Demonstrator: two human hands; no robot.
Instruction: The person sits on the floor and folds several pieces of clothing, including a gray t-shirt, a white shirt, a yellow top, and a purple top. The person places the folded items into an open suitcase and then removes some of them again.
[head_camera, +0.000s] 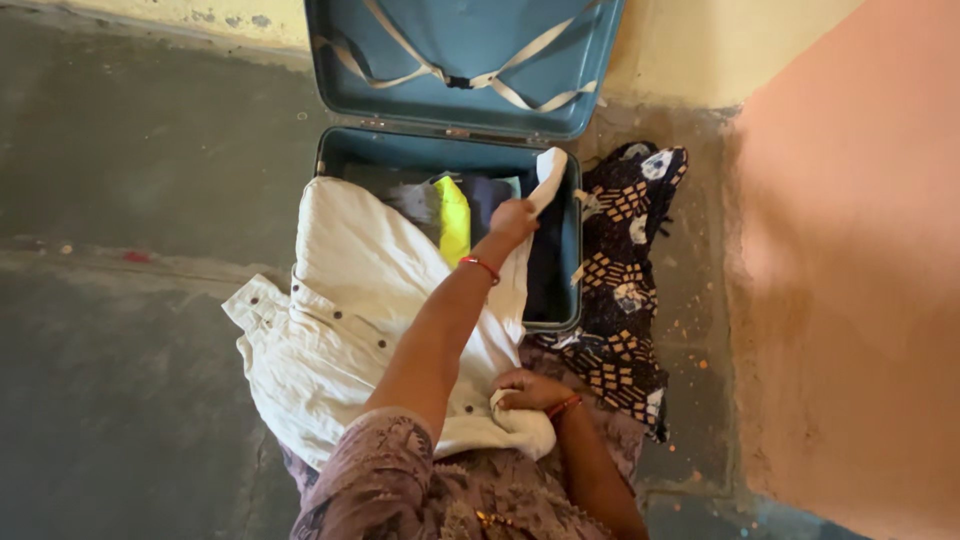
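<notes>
- One white shirt (340, 320), soft creased cloth with a buttoned placket, lies draped over the near left edge of the suitcase (570, 250) and spills onto the floor (120, 400).
- One blue hard-shell suitcase, rectangular, lid propped open; two pale straps (500, 75) cross inside the lid.
- One dark patterned cloth (620, 300) lies crumpled just beside the case.
- Left hand (513, 218) is closed, pinching the shirt's far end over the case.
- Right hand (530, 390) is clenched around the bunched near end.
</notes>
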